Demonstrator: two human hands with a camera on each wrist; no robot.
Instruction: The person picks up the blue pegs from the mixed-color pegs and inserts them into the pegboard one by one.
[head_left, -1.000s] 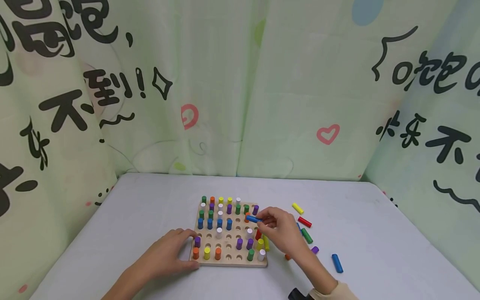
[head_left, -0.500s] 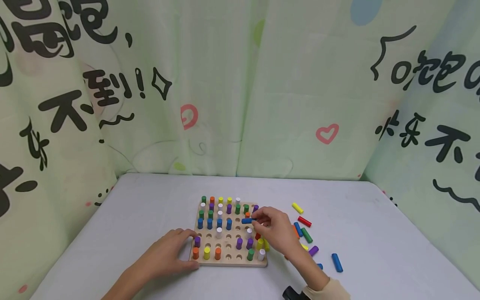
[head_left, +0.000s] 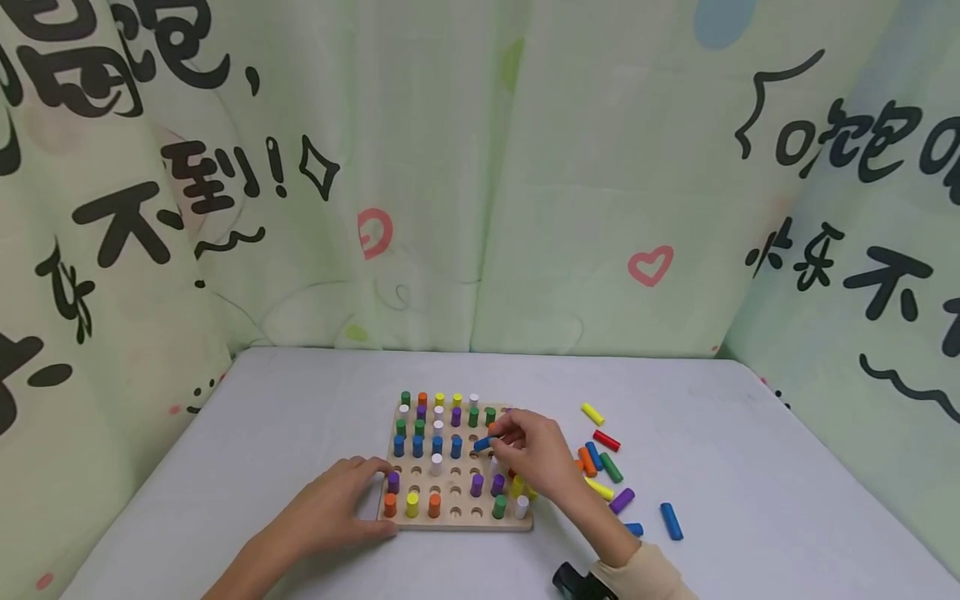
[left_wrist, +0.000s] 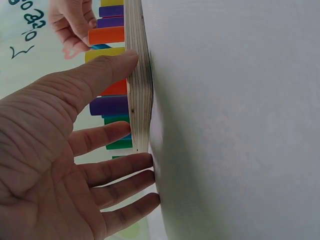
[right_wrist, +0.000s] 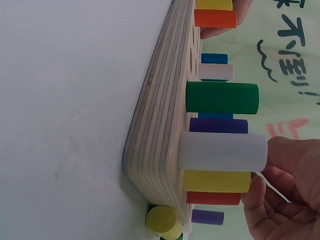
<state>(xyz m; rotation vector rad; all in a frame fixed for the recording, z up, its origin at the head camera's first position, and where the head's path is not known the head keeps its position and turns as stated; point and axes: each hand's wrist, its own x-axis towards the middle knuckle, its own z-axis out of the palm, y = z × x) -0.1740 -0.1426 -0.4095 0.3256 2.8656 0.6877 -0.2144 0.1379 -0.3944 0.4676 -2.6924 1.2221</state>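
Observation:
A wooden pegboard (head_left: 491, 522) lies on the table, set with several coloured pegs and showing bare holes. My left hand (head_left: 341, 506) rests at its near left corner, thumb on the front edge and fingers along the left side; in the left wrist view those fingers (left_wrist: 117, 170) are spread and fairly straight. Over the right half of the board, my right hand (head_left: 536, 450) pinches a blue peg (head_left: 482, 445) between thumb and fingertips. The peg is tilted, beside the row of blue pegs (head_left: 437, 445); whether its tip touches a hole cannot be told. White and green pegs partly hide this hand in the right wrist view.
Right of the board lie loose pegs, among them a yellow peg (head_left: 592, 413), a red peg (head_left: 606, 440), a green peg (head_left: 611, 467), a purple peg (head_left: 622, 501) and a blue peg (head_left: 671, 522). A printed curtain (head_left: 555, 208) surrounds the white table (head_left: 750, 467).
My right hand has moved left over the board with the blue peg, which has turned from lying nearly level to slanting down at its left end. The left hand stays at the corner.

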